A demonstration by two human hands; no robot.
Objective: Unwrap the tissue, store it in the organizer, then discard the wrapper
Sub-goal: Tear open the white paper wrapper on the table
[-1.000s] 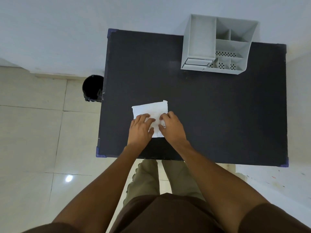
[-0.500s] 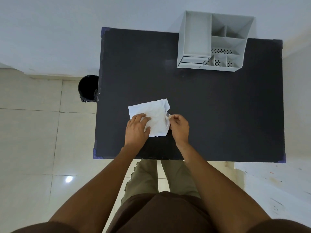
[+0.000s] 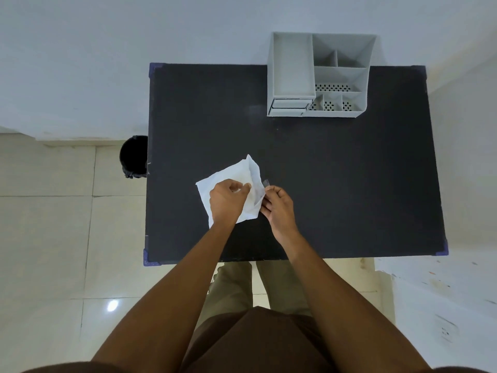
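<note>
A white tissue [image 3: 236,173] in a thin clear wrapper [image 3: 256,184] is lifted and tilted above the near left part of the black table [image 3: 336,184]. My left hand [image 3: 227,201] grips the tissue from above at its middle. My right hand [image 3: 278,208] pinches the wrapper's right edge, where a small clear tab sticks up. The grey organizer [image 3: 293,76] stands at the table's far edge, with one large bin on its left and several small compartments on its right; all look empty.
A black waste bin [image 3: 133,156] stands on the tiled floor against the table's left side. A white wall runs behind the table. My legs are at the table's near edge.
The tissue packet lay flat under both hands; now it is raised and turned, its far corner pointing up. My right hand has shifted to the right edge and pulls the wrapper there.
</note>
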